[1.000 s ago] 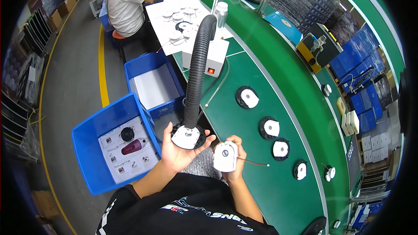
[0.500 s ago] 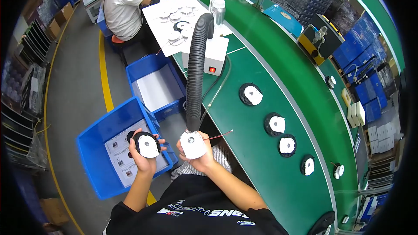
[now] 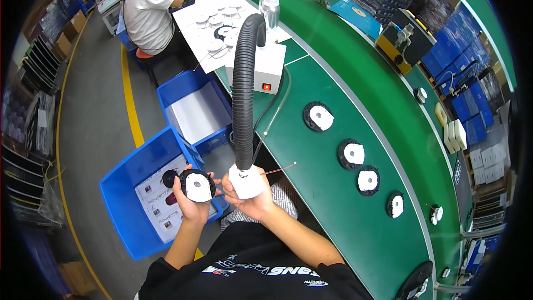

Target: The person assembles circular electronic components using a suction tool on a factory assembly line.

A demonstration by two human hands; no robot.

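Note:
My left hand (image 3: 194,211) is closed around a black round housing with a white plate (image 3: 197,185) on its face, above a blue bin. A smaller black disc (image 3: 170,178) shows beside my left thumb; I cannot tell whether it is held. In my right hand (image 3: 260,205) is a white disc-shaped part (image 3: 247,185), with a thin red wire (image 3: 280,169) trailing off to the right. Its top lies right at the lower end of a black corrugated hose (image 3: 242,94), whose mouth is hidden. The fingertips of my right hand come close to the black housing.
The hose rises beside a white box with a lit red switch (image 3: 269,72). Several black-and-white round units, one a black housing (image 3: 318,116), lie along the green table (image 3: 300,150). Blue bins (image 3: 125,228) stand left. A person (image 3: 150,11) sits by a white board (image 3: 189,28) of parts.
My left hand with the black housing has moved right, nearer my right hand. The white part has come up against the hose end. The whole view has shifted slightly.

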